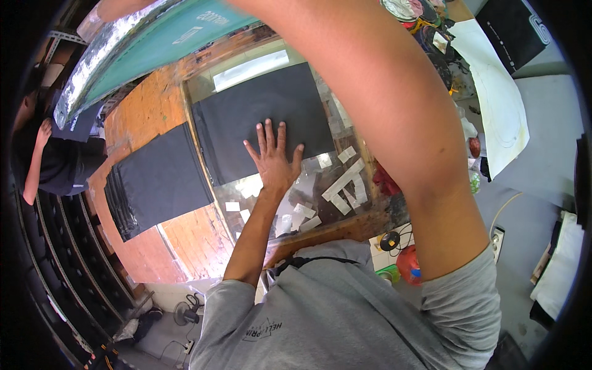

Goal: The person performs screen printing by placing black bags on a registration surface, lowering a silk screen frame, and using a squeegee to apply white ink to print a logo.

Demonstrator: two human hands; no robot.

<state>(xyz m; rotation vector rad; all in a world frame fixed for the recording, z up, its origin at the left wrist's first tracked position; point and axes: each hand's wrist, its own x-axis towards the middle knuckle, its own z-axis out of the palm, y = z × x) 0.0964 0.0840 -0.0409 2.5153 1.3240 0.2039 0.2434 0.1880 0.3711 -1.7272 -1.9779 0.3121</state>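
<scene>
My left hand (pixel 271 161) lies flat with fingers spread on a black, flat plastic bag (pixel 246 111) on the glass-topped part of the table. My right arm (pixel 394 105) reaches up across the view and leaves it at the top. Part of my right hand (pixel 123 8) shows at the top left, against the edge of a raised screen printing frame (pixel 154 52) with green mesh; most of its fingers are cut off. Left of the glass, a stack of similar black bags (pixel 160 182) lies on the wooden board.
White tape pieces (pixel 344 185) stick to the glass near me. At far left stands a person (pixel 55 154) in dark clothes, a hand by a black bag. Dark racks (pixel 68 265) run along the lower left. A cluttered surface with a white sheet (pixel 493 98) lies to the right.
</scene>
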